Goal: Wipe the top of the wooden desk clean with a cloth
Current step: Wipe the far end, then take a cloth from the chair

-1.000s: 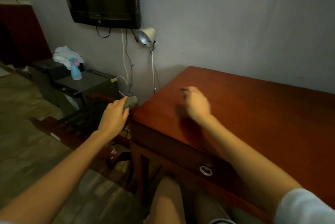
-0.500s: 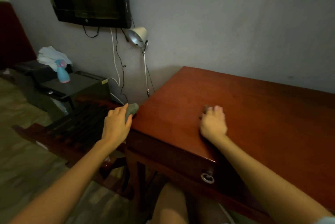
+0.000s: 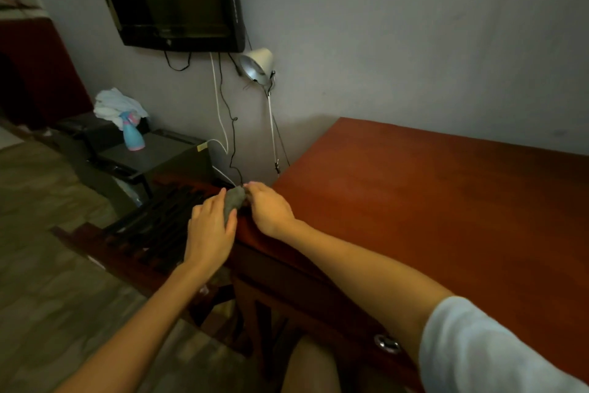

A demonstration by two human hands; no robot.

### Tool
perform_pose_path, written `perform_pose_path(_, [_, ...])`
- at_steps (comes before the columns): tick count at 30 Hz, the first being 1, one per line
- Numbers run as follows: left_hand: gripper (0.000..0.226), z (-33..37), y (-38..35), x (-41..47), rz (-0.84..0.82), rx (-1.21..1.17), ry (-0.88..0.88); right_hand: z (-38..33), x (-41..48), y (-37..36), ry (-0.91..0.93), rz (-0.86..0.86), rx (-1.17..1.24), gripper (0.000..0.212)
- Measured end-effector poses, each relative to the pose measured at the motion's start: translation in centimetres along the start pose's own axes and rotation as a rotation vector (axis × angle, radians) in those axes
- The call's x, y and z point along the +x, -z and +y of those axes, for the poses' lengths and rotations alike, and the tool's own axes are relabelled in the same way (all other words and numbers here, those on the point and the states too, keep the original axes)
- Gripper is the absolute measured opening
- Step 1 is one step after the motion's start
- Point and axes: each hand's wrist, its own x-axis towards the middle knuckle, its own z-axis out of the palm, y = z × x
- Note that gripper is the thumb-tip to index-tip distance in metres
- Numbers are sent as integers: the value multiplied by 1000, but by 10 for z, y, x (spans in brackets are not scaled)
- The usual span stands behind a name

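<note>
Your left hand [image 3: 210, 227] has the grey cloth [image 3: 234, 201] gripped, fingers wrapped round the bunched wad, and it's parked right at the left edge of the wooden desk [image 3: 430, 217], near the front corner. And here's the change: your right hand [image 3: 271, 209], which half a second ago was out on the desk top with its fingers curled against the wood, has swept across to that same edge and now sits just beside the cloth, fingertips up against it. Whether those fingers are pinching the cloth or only touching it, I can't tell; it's dim and a bit blurred there. The left hand has barely moved in that time.

What does it mean? My read is that you're either brushing something off the top toward the cloth or about to hand the cloth over to the right hand. Either way, the cloth is still bunched at the rim and not flat on the surface, so the broad red-brown top on the right looks like it has yet to be wiped.
</note>
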Motion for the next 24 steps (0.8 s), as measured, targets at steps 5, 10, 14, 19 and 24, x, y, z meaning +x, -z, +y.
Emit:
perform_pose_path(5, [54, 28, -18, 3, -29, -6, -120, 105, -44, 83, -139, 364, 79, 40])
perform_pose_path(10, [56, 34, -31, 11, -117, 136, -222, 247, -144, 180, -668, 563, -199, 40])
perform_pose_path(14, [58, 33, -36, 14, -158, 152, -250, 286, -187, 192, -1093, 507, -372, 51])
perform_pose_path(19, [57, 35, -37, 9, -132, 111, -221, 239, -111, 143, -923, 414, -377, 52])
perform_pose_path(24, [57, 33, -40, 8, -115, 99, -212, 145, 0, 53, -565, 227, -342, 48])
